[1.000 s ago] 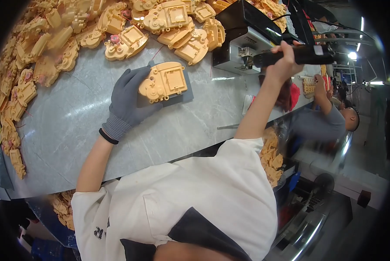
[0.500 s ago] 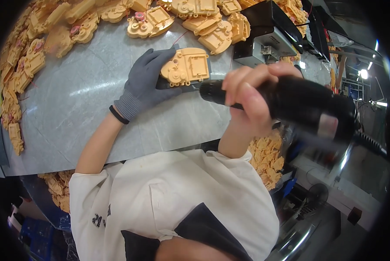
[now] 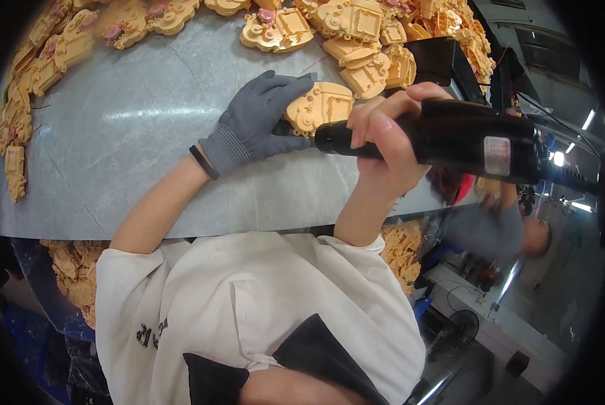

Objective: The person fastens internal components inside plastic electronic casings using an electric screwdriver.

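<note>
The yellow plastic case (image 3: 319, 106) sits btwn the two hands, well in from the tabletop's (image 3: 161, 169) near edge, w/ the heaped spare cases (image 3: 356, 20) lining the far side beyond it. Its long axis runs approx. left to right, more or less in line w/ that near edge, slight slant only.

L hand (image 3: 258, 115), in a grey glove, is the nearer one: it's right on the case, cupped round the left end, fingers along the far-left side, thumb along the near-left. Looks a fairly wide C-shaped hold to me, not a tight pinch.

R hand (image 3: 393, 131), bare, lies to the right and a bit toward the near edge. It's closed round a black power tool (image 3: 475, 138), which lies almost level, nose pointing left, back end w/ its cord out toward the right. So tool & case run approx. the same way, the tool a touch nearer the near edge.

Key bit: the nose (image 3: 333, 138) overlaps the case's near-right side from here, its tip close by the L thumb. Can't tell if tip & case touch; the tool hides that corner.
</note>
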`<act>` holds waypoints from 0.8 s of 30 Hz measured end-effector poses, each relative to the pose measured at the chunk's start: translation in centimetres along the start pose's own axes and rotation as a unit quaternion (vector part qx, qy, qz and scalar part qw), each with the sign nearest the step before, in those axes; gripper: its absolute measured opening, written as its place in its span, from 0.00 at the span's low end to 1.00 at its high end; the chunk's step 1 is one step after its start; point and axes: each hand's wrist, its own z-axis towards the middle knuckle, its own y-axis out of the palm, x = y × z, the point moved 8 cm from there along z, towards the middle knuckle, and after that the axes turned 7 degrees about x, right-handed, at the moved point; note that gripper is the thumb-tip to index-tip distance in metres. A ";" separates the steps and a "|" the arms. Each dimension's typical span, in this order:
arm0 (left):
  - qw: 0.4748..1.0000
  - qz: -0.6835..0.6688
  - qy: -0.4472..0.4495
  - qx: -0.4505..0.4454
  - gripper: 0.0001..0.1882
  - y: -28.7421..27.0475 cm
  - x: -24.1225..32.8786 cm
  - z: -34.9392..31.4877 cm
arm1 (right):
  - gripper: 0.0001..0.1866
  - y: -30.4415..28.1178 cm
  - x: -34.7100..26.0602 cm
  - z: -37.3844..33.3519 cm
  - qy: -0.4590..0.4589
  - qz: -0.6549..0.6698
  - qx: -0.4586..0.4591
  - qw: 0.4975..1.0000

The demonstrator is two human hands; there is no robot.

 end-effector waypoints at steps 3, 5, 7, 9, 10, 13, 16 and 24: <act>1.000 -0.013 0.019 0.014 0.41 -0.2 0.3 0.0 | 0.23 0.1 0.3 0.2 0.003 0.004 0.001 1.000; 1.000 -0.009 0.018 0.023 0.40 -0.3 0.2 0.0 | 0.22 0.1 0.9 0.3 0.012 0.001 0.007 1.000; 1.000 -0.003 0.017 0.022 0.40 -0.2 0.3 -0.1 | 0.22 0.0 1.2 0.3 0.020 -0.002 0.014 1.000; 1.000 0.003 0.016 0.019 0.40 -0.2 0.4 -0.2 | 0.22 -0.1 1.0 0.3 0.014 0.008 0.024 1.000; 1.000 0.002 0.011 0.019 0.40 -0.1 0.4 -0.1 | 0.22 0.0 1.0 0.3 0.015 0.009 0.024 1.000; 1.000 0.003 0.003 0.015 0.40 -0.1 0.2 -0.1 | 0.21 0.1 0.8 0.3 -0.004 -0.010 0.027 1.000; 1.000 0.010 0.003 0.018 0.40 -0.1 0.2 -0.2 | 0.21 0.0 0.8 0.2 -0.024 -0.024 0.023 0.999; 1.000 0.024 0.000 0.014 0.41 0.1 0.1 -0.3 | 0.20 0.1 0.9 -0.4 -0.041 -0.025 0.024 0.999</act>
